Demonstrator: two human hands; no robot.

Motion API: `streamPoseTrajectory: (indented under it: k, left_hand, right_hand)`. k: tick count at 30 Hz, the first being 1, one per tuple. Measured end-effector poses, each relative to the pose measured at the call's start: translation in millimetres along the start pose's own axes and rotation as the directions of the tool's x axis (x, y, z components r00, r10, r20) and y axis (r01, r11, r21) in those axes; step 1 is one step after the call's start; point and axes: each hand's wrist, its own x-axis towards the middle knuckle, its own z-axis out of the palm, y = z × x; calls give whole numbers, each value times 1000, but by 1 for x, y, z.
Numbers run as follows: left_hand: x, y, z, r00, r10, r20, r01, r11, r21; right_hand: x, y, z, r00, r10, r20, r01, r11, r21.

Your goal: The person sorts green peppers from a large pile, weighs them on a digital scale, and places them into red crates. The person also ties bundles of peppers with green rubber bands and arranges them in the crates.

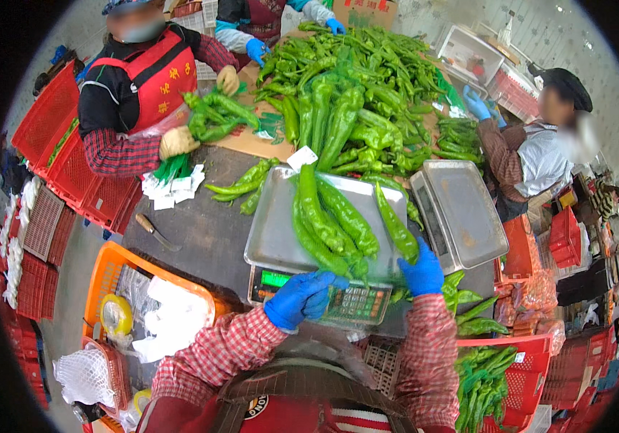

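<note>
Before me is a digital scale with a steel pan [266,233] and a lit display. A green mesh bag of long green peppers [336,216] lies on the pan, a white tag near its middle; more peppers inside it lie beyond the pan. My left hand [298,300], in a blue glove, is closed on the near end of the mesh, over the scale's front. My right hand [422,269], also blue-gloved, holds a single long green pepper [395,224] by its near end, tilted over the pan's right side. A second scale [463,214] stands to the right.
A heap of green peppers [385,65] covers the table's far side. A curved knife [157,233] lies left, near white tags [171,189]. An orange crate [152,265] stands near left, a red crate [526,379] of bagged peppers near right. Co-workers [147,81] handle peppers around the table.
</note>
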Motion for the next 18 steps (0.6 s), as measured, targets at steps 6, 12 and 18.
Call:
streamPoseTrajectory:
  k: [6,12,18]
  left_hand:
    - [-8,1,8,992,92,-83,-87,994,63]
    - [6,5,20,989,81,-120,-64,988,138]
    - [22,13,32,961,158,-225,-138,985,100]
  right_hand:
    - [-26,42,-82,922,386,23,-117,220,968]
    - [-95,-22,-133,945,-248,-214,59,-515,855]
    - [-133,-37,-43,892,-188,410,-311,402,861]
